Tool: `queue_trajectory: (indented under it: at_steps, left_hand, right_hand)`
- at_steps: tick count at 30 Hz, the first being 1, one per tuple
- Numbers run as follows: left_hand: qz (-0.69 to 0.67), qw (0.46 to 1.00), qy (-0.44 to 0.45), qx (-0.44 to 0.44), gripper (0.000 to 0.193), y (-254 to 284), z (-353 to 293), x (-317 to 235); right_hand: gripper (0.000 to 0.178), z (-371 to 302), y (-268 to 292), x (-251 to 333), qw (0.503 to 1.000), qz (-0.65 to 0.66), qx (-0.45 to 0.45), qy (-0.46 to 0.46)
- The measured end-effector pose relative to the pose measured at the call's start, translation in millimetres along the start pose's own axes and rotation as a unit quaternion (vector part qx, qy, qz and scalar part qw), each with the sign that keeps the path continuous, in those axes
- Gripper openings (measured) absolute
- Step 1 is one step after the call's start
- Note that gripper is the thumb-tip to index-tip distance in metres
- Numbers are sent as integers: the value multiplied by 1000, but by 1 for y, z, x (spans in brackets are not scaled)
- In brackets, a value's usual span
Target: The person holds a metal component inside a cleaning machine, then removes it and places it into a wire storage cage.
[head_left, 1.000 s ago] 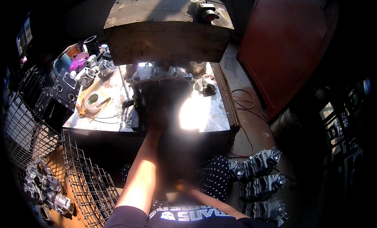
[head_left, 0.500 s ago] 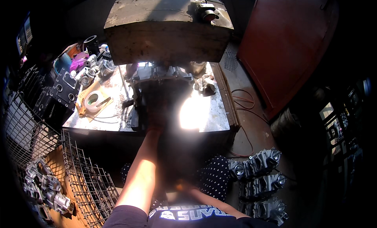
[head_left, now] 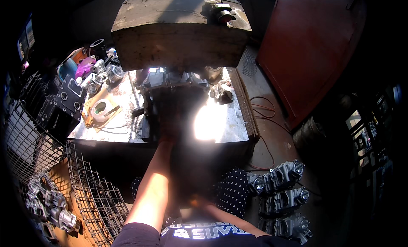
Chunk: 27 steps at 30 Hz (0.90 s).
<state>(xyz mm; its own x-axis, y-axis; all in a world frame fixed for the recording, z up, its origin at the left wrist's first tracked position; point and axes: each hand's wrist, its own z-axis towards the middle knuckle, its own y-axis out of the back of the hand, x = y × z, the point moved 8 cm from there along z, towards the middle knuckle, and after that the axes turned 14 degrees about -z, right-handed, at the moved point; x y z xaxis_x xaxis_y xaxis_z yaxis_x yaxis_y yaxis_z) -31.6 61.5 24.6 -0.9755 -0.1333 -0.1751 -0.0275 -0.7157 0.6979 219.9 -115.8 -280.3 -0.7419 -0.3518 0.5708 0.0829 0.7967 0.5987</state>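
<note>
My left arm stretches forward to the table, and my left hand (head_left: 166, 133) goes into a dark, hazy patch below a silver metal casting (head_left: 174, 79). Its fingers are lost in the shadow, so what they touch does not show. Low in front of my body is my right hand (head_left: 196, 202), a dim blur beside the dotted cloth (head_left: 233, 191) over my lap. Dark haze covers its fingers too. The casting lies at the near side of a big box-shaped block (head_left: 178, 47). A dark-ended rod (head_left: 138, 112) lies to the left of my left hand.
On the table's left are a tape roll (head_left: 101, 110), cardboard, silver parts (head_left: 92, 82) and a black plate with holes (head_left: 70, 94). A wire basket (head_left: 91, 183) of castings (head_left: 51, 202) stands lower left. Castings (head_left: 284, 198) line the floor at right, near a red hose (head_left: 272, 115) and red panel (head_left: 310, 55).
The shadow across the top of the box-shaped block looks broader and darker. Both arms keep the same position.
</note>
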Motion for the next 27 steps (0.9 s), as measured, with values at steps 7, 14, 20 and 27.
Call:
queue_trajectory:
  at_steps: [7, 14, 20, 27]
  left_hand:
    - [-32, 999, -5, -17, 49, 13, 8, -10]
    - [-57, 998, -2, -18, 50, 11, 8, -6]
    - [-62, 998, 12, -17, 52, 13, 8, -6]
    - [95, 995, -24, -14, 56, 21, 13, -15]
  right_hand:
    - [43, -4, 7, 5, 1000, 4, -7, 1]
    - [42, -5, 9, 8, 1000, -9, 0, 3]
    - [42, -5, 9, 9, 1000, 6, -10, -2]
    - [43, -9, 14, 13, 1000, 15, -15, 3]
